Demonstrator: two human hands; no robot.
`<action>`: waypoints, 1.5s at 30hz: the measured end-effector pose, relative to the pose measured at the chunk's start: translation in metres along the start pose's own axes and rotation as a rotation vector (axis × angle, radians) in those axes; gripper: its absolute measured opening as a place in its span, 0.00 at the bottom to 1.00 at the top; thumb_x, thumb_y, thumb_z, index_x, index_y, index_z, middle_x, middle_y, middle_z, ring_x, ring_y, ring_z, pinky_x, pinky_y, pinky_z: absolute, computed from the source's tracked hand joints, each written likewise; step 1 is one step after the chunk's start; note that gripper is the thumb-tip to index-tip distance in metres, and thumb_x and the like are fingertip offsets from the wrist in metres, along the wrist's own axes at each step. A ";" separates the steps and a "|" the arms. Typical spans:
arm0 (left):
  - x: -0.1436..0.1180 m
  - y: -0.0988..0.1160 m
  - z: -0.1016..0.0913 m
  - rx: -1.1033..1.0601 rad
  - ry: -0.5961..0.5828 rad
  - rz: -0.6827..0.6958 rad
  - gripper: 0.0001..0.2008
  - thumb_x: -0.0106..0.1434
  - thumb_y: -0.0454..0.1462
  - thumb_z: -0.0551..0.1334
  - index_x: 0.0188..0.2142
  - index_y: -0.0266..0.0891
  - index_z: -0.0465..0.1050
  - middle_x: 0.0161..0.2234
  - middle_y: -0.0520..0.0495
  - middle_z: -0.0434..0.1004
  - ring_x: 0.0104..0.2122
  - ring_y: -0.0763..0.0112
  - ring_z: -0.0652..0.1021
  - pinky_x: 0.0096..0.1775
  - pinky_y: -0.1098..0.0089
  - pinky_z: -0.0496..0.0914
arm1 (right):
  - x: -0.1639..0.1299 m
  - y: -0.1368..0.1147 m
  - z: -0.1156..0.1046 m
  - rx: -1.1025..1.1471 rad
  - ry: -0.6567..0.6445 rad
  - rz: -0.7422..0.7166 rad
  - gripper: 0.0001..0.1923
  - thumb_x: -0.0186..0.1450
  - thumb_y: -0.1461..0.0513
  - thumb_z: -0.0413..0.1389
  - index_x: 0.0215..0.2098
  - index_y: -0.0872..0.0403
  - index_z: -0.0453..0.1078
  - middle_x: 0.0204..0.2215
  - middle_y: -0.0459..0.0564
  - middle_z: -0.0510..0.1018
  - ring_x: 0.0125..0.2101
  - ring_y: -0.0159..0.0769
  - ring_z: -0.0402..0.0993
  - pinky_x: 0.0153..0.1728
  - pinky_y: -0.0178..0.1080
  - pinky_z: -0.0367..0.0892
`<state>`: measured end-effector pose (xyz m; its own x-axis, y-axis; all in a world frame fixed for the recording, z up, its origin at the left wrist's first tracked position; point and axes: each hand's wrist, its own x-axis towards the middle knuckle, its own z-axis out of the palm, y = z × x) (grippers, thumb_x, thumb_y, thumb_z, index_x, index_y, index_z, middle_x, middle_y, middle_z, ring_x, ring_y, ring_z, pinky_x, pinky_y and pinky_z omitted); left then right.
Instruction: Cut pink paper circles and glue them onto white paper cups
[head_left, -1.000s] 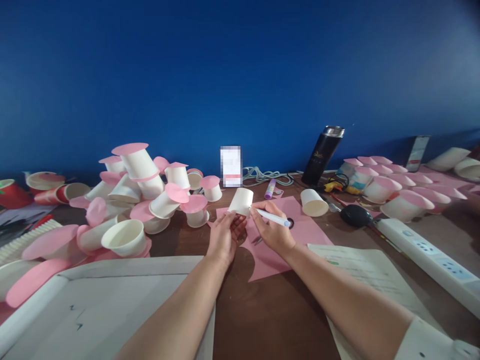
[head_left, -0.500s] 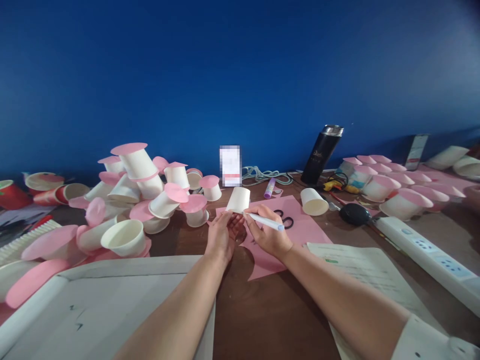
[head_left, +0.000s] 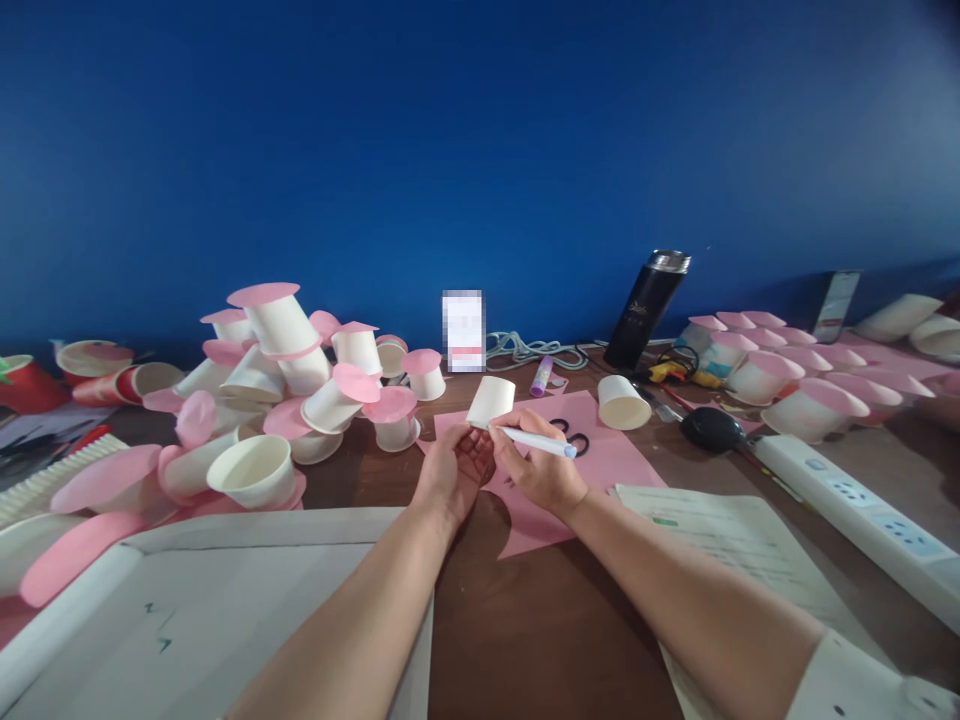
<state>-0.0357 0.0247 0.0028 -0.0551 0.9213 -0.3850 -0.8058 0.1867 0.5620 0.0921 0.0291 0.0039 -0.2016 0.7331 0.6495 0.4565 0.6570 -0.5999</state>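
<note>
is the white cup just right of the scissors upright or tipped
Tipped: the white cup lies on its side, its open mouth turned toward the camera.

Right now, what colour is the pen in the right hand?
The pen in the right hand is whitish with a pale blue end; head view.

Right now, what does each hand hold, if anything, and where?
The left hand holds a white paper cup by its lower edge; the right hand grips a white pen near its cup-side end.
</note>
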 end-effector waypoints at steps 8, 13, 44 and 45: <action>0.001 -0.004 -0.001 0.063 -0.065 -0.012 0.00 0.56 0.29 0.64 0.29 0.32 0.74 0.25 0.48 0.76 0.25 0.77 0.76 0.30 0.78 0.70 | 0.000 0.005 0.000 -0.085 0.011 -0.040 0.05 0.66 0.61 0.53 0.37 0.52 0.70 0.33 0.50 0.79 0.34 0.38 0.76 0.37 0.39 0.68; 0.001 -0.005 -0.003 0.125 -0.039 -0.033 0.06 0.53 0.33 0.68 0.28 0.35 0.72 0.24 0.49 0.76 0.24 0.77 0.76 0.29 0.77 0.69 | 0.003 0.016 0.002 -0.144 0.120 -0.024 0.05 0.67 0.60 0.53 0.39 0.52 0.69 0.34 0.51 0.78 0.38 0.41 0.75 0.40 0.41 0.68; -0.002 -0.012 -0.004 0.766 -0.094 0.304 0.10 0.54 0.43 0.64 0.28 0.37 0.73 0.15 0.56 0.62 0.15 0.79 0.62 0.20 0.76 0.57 | 0.004 0.008 -0.006 0.039 -0.035 -0.018 0.05 0.66 0.60 0.54 0.37 0.52 0.70 0.33 0.49 0.78 0.34 0.36 0.76 0.37 0.37 0.69; -0.001 -0.012 -0.005 0.785 -0.088 0.313 0.10 0.55 0.43 0.64 0.28 0.37 0.73 0.15 0.55 0.63 0.16 0.78 0.63 0.20 0.76 0.57 | 0.004 0.008 -0.005 0.031 -0.030 -0.023 0.05 0.66 0.60 0.53 0.37 0.52 0.70 0.33 0.49 0.78 0.34 0.36 0.76 0.38 0.38 0.69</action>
<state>-0.0290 0.0195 -0.0069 -0.1349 0.9871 -0.0868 -0.1164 0.0712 0.9906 0.0999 0.0364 0.0039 -0.2374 0.7226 0.6493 0.4247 0.6783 -0.5996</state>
